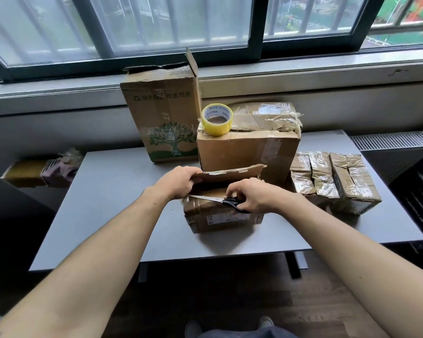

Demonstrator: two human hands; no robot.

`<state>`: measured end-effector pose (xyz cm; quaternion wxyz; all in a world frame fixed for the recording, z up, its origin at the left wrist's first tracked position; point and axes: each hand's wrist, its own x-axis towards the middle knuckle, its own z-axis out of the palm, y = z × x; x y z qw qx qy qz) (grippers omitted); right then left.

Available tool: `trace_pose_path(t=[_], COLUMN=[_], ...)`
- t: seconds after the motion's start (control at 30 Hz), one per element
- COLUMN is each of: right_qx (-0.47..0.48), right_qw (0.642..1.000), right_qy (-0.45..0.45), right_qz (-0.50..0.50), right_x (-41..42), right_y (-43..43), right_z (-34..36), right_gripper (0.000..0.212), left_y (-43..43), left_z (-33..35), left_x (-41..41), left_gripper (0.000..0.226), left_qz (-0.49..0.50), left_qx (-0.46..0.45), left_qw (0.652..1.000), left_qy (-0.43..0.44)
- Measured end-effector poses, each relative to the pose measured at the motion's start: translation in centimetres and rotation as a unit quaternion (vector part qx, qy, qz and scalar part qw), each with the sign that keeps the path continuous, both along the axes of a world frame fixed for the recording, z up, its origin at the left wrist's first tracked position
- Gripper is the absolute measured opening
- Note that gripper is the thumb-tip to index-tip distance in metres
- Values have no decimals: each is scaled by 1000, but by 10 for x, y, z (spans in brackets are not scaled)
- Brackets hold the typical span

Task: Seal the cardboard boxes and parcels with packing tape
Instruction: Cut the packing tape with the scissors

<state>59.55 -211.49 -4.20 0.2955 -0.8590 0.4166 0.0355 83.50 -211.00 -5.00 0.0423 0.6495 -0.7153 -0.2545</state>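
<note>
Small cardboard box (pixel 220 218) held at the centre of the bench (pixel 103 215), flap (pixel 230 175) up, scissors (pixel 213 199) across its top.
With left hand (pixel 178 181) gripping the raised flap and right hand (pixel 252 196) curled round the black scissors handles. Likely light, with worn, soft board and slick old tape; best steadied by pressing flat on the top panels near the seam, not pulling the ragged flap edge. Tape roll (pixel 217 120) parked on the larger box (pixel 244 152) just behind.

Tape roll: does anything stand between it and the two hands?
Only the raised flap, which the left hand holds, stands in front of the box that carries the tape roll. The roll sits higher than the flap, so reaching over it looks possible. The right hand holds scissors.
</note>
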Motion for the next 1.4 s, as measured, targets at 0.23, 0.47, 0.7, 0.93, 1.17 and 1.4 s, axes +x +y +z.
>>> trace_pose_path(t=[0.23,0.47,0.7,0.93,1.17,1.4], right_qx=[4,88,70,61,-16,-119], right_qw=[999,988,967,963,916,893], right_qy=[-33,-113,-222,-222,-278,-258], right_qz=[-34,-49,-106,-139,-288,-350], right_x=[-22,-30,-21,-2,15,3], right_y=[-8,-2,7,8,8,-16], right_z=[3,-1,10,11,8,9], right_gripper=[30,33,24,27,39,36], left_y=[-3,4,8,8,-3,-24], left_z=[-2,-10,-11,-14,-15,-14], left_x=[17,28,22,19,9,-16], left_gripper=[25,21,20,68,74,67], left_qz=[53,83,75,0,-80,-103], left_qx=[7,32,74,132,86,58], left_qw=[998,996,994,989,988,991], left_qy=[11,2,0,-61,-102,-66])
